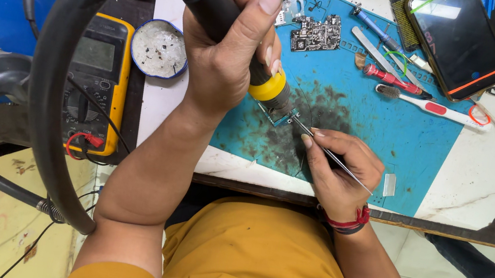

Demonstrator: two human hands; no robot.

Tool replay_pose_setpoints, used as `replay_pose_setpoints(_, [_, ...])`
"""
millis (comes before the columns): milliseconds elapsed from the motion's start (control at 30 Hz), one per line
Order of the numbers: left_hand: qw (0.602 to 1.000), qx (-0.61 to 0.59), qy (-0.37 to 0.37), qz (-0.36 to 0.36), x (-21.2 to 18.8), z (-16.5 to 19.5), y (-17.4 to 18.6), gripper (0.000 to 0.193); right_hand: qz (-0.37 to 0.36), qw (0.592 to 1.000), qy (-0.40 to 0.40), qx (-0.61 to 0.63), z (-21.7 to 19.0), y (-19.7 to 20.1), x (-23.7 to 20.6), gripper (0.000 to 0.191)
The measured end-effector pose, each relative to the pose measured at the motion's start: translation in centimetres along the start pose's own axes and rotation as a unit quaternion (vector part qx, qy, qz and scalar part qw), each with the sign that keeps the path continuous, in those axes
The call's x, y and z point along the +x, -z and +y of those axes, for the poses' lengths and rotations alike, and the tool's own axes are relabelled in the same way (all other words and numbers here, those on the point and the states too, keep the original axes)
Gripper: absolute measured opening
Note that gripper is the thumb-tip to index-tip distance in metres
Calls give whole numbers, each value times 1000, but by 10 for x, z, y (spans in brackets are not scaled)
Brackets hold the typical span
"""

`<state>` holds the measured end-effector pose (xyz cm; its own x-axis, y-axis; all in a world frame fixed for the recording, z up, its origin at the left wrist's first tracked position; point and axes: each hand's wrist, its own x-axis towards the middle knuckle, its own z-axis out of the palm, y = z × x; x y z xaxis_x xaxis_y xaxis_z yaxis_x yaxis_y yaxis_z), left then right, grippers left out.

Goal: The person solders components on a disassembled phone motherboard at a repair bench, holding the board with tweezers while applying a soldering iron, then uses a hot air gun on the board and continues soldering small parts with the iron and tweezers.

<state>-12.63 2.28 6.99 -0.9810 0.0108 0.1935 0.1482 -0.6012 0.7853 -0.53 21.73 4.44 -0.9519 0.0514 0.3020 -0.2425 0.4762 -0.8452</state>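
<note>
Hot-air wand [238,32], black and tubular with a yellow collar and a metal nozzle, is gripped in the left hand [227,56], fingers wrapped around its barrel; its thick ribbed hose [55,75] loops away to the left. The nozzle points down at a small circuit board [279,116] lying on the scorched, soot-stained part of a blue rubber mat [394,129] on the desk [478,189]. The right hand [341,174] pinches thin steel tweezers [333,159], their tips at the board's edge. A second, larger board [315,35], a red-handled screwdriver [395,82], a white brush [437,109] and a dark phone [458,40] lie farther up; a yellow multimeter [94,82] sits left.
</note>
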Motion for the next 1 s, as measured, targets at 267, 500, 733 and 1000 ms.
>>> replay_pose_setpoints(267, [1000, -4, 1, 8, 0, 0, 0, 30, -5, 1000, 9, -7, -1, 1, 1, 17])
replay_pose_setpoints(500, [1000, 2, 0, 10, -1, 0, 0, 31, -12, 1000, 13, -9, -1, 1, 1, 17])
replay_pose_setpoints(733, [1000, 7, 3, 10, -1, 1, 0, 31, -12, 1000, 18, -9, -1, 1, 2, 17])
replay_pose_setpoints(1000, [1000, 14, 3, 13, -1, 2, 1, 32, -16, 1000, 18, -11, -2, 2, 2, 17])
